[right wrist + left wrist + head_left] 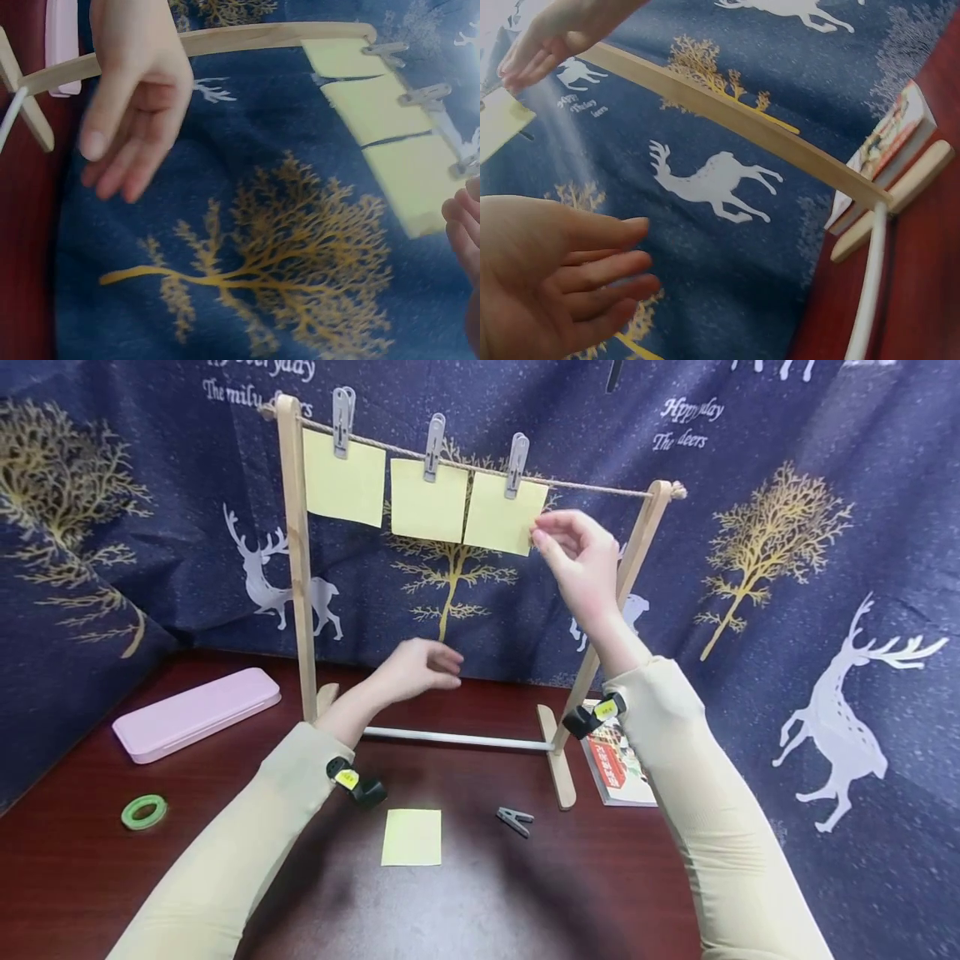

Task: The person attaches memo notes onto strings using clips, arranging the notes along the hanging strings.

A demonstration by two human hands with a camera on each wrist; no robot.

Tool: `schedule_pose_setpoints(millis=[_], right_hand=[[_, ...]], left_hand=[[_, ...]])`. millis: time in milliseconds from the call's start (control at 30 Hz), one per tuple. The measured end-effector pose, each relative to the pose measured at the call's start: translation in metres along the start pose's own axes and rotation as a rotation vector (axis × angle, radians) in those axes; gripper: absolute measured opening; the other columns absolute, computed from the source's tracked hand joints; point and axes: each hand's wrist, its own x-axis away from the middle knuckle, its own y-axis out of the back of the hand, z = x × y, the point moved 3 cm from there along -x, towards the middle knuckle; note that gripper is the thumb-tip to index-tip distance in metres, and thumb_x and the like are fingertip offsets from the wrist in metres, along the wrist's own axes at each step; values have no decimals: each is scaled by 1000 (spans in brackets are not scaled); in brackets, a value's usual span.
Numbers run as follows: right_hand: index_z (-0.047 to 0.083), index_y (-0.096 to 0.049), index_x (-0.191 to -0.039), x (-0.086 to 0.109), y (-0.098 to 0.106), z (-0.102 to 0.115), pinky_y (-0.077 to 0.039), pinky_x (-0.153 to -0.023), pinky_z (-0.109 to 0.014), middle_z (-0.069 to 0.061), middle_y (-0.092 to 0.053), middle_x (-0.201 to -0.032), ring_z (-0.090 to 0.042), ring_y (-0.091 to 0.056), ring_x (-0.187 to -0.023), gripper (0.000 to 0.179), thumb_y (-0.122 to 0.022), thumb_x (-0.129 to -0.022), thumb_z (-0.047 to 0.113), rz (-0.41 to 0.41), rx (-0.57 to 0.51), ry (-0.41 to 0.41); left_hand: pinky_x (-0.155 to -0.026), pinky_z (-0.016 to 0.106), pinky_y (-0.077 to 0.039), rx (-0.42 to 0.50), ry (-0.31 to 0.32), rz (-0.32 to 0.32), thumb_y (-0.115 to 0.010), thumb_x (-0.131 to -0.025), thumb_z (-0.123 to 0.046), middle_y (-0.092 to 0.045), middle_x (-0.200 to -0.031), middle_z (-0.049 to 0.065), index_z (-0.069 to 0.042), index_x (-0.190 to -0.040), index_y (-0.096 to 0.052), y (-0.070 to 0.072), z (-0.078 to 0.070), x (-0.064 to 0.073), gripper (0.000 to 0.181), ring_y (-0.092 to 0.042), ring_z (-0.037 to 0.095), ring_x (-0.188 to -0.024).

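Observation:
Three yellow paper notes hang side by side from a thin rope (592,487), each under a grey clothespin (517,465). With thumb and fingertips, my right hand (585,556) pinches the right edge of the rightmost note (504,517). My left hand (416,670) hovers lower, in front of the frame, fingers relaxed and holding nothing; the left wrist view shows its palm (547,277). On the table lie a fourth yellow note (412,837) and, to its right, a loose grey clothespin (515,821).
The rope spans a wooden frame with a left post (298,560), a right post (637,547) and a white bottom bar (457,739). A pink case (197,714) and a green tape roll (143,812) lie left; a book (618,764) lies right. A patterned blue cloth (765,693) hangs behind.

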Motion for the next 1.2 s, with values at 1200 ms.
schedule_pose_setpoints(millis=[1200], right_hand=[[-4,-67,-108,213,-2,-145,-53,-88,-38,-20,-72,-104,-29,-69,-99,25,-72,-87,10,414,129,-432]], left_hand=[[-87,37,-52,30,69,150,-70,-89,-16,-75,-100,8,-1,-105,-72,-79,98,71,22,-68,20,-96]])
